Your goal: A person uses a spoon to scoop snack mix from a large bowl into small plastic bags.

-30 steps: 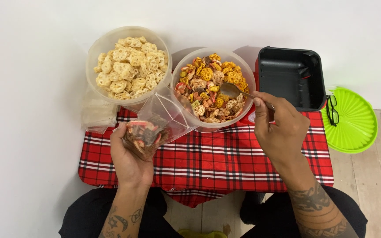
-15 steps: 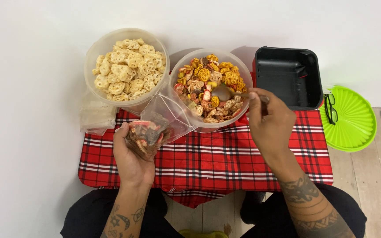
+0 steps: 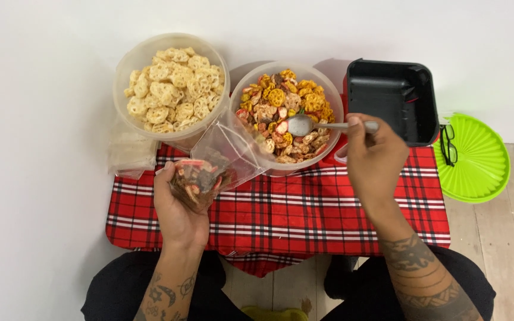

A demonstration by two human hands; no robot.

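Observation:
My left hand (image 3: 176, 205) holds a clear plastic bag (image 3: 221, 157) partly filled with mixed coloured crackers, its open mouth tilted toward the middle bowl. My right hand (image 3: 376, 160) grips a metal spoon (image 3: 316, 125) whose empty bowl hovers over a round clear tub (image 3: 335, 113) of orange, red and brown crackers. To the left of that tub stands a larger clear tub (image 3: 127, 65) heaped with pale wheel-shaped crackers.
A red plaid cloth (image 3: 304, 208) covers the small table. A black rectangular container (image 3: 391, 98) sits at the back right. A green round lid (image 3: 471, 160) with glasses (image 3: 449, 142) lies on the floor at right. Folded clear bags (image 3: 131, 153) rest at left.
My right hand has drawn the spoon up and across the mixed-cracker tub, turning its bowl toward the bag. The left hand has kept the bag nearly still.

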